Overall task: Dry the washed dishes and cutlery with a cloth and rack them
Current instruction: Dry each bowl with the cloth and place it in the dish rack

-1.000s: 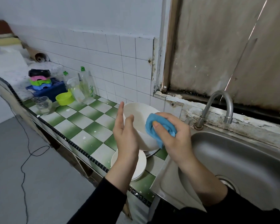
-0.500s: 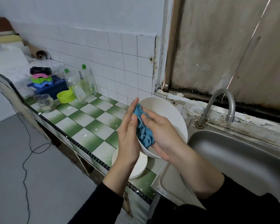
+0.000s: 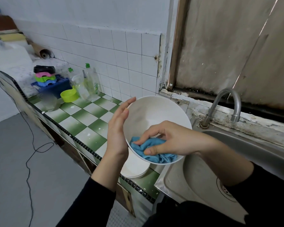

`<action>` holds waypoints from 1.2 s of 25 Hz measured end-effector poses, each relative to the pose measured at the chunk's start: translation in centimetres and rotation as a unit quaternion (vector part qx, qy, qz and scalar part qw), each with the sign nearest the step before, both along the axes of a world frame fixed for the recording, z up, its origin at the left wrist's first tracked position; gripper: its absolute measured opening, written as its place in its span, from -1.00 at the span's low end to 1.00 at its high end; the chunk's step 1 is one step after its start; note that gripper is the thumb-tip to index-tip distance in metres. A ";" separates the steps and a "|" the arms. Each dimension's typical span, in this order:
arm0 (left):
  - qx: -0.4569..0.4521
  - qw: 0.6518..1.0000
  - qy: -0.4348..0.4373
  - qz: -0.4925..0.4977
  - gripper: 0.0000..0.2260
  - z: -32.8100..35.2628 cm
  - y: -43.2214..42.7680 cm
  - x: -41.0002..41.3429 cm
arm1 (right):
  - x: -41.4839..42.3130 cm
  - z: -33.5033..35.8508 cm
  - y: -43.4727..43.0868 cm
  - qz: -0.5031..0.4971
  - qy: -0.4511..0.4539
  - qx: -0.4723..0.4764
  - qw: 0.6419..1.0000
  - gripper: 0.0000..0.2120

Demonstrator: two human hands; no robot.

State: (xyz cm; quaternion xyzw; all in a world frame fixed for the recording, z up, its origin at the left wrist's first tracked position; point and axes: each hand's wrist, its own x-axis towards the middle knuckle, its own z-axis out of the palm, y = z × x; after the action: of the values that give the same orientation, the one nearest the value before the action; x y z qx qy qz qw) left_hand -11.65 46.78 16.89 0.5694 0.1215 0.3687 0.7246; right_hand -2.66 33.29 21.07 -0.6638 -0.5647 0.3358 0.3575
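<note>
The bowl (image 3: 154, 110) is held in the air, tilted, over the edge where the worktop (image 3: 82, 118) meets the sink (image 3: 246, 154). The left hand (image 3: 119, 130) props it from outside, fingers straight and flat against the wall. The right hand (image 3: 172, 140) is inside it, fingers and thumb pinching the bunched cloth (image 3: 152, 150) against the lower inner wall. Judgement: drying of this bowl is under way and its racking is not yet done. A stack of plates (image 3: 134, 168) sits on the worktop directly below; whether these are dried cannot be told. No cutlery is visible. The task appears to be at an early or middle stage. A blue crate (image 3: 59, 88) holding coloured items stands at the far end, with bottles (image 3: 90, 82) and a green bowl (image 3: 69, 95) beside it. If the crate serves as the rack, those items crowd the approach. The tap (image 3: 226, 104) stands near the bowl's rim on the right.
</note>
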 end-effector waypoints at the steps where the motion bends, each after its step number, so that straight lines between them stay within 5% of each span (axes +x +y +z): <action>1: -0.002 1.000 0.005 0.001 -0.73 -0.1 0.0 0.1 | -0.1 -0.2 0.2 -0.016 0.010 0.010 1.000 -0.73; 4: -0.025 1.000 -0.001 -0.016 -0.73 0.1 -0.2 0.3 | -1.1 -1.8 2.0 -0.151 0.094 0.123 0.976 -0.75; 6: -0.045 0.999 0.002 -0.013 -0.73 0.1 -0.1 0.3 | -1.1 -2.1 2.6 -0.139 0.086 0.130 0.978 -0.76; 9: -0.108 0.993 0.048 -0.003 -0.73 0.4 1.0 0.3 | 0.8 -0.1 1.3 0.039 -0.059 -0.023 0.997 -0.80; 13: -0.111 0.986 0.115 -0.037 -0.73 0.4 1.7 0.3 | 4.2 0.7 0.4 0.192 -0.349 -0.118 0.910 -0.74; 15: -0.119 0.979 0.136 -0.093 -0.72 0.7 1.6 0.4 | 5.3 0.7 0.7 0.216 -0.481 -0.103 0.843 -0.70; 17: -0.152 0.964 0.154 -0.155 -0.71 1.2 1.7 0.4 | 6.2 0.7 1.1 0.193 -0.556 0.032 0.808 -0.71; 20: -0.171 0.956 0.167 -0.170 -0.69 1.8 2.6 0.3 | 6.3 1.1 1.2 0.164 -0.497 0.083 0.848 -0.72; 23: -0.145 0.968 0.165 -0.122 -0.67 1.6 3.3 0.3 | 6.1 1.9 1.2 0.170 -0.427 -0.047 0.887 -0.72; 30: -0.161 0.968 0.171 -0.086 -0.72 1.5 3.0 0.4 | 6.1 2.2 1.9 0.112 -0.392 -0.086 0.909 -0.73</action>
State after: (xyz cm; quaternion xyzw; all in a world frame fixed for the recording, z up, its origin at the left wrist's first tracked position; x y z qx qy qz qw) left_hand -11.21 49.79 18.40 0.5082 0.2520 0.1772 0.8042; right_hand 3.44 35.16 23.28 -0.7025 -0.6990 0.1333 0.0089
